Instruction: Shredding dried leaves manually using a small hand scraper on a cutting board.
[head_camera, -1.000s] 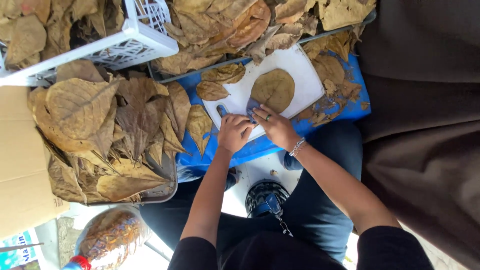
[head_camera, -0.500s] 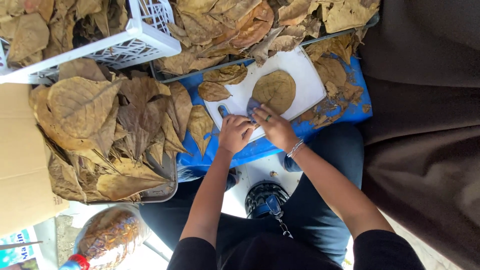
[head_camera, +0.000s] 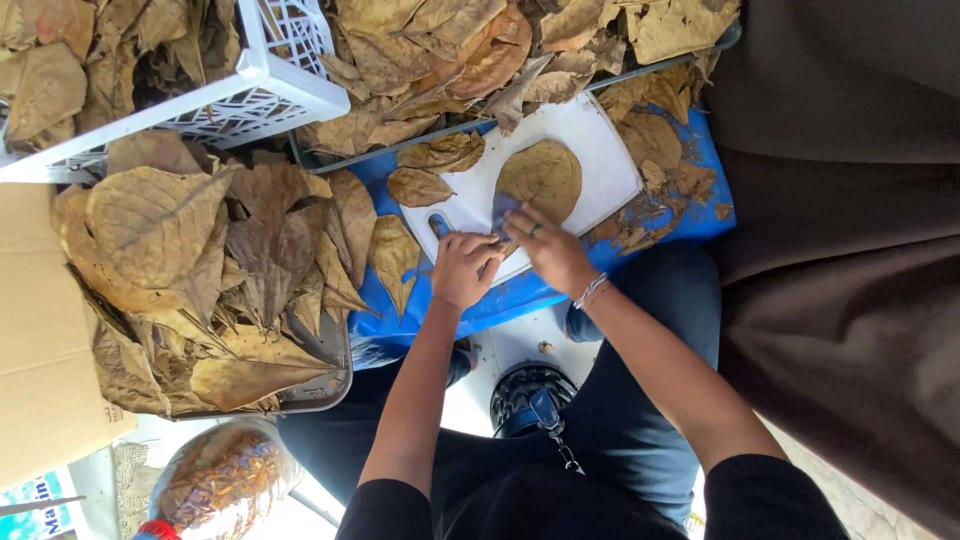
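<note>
We find both hands at the near edge of a white cutting board (head_camera: 600, 150) that rests on a blue surface (head_camera: 520, 295) across the lap. Our left hand (head_camera: 462, 268) is curled, fingers bent against the board beside its handle slot. Our right hand (head_camera: 545, 250) is closed around a small blue tool (head_camera: 503, 208), pressed to the edge of a trimmed dry leaf (head_camera: 545, 178) lying flat on the board. Leaf scraps (head_camera: 650, 215) lie just right of the board; a heap of dry leaves (head_camera: 200, 280) fills a tray to the left.

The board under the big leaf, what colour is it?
White; the cutting board shows best in the head view, lying on a blue surface.
</note>
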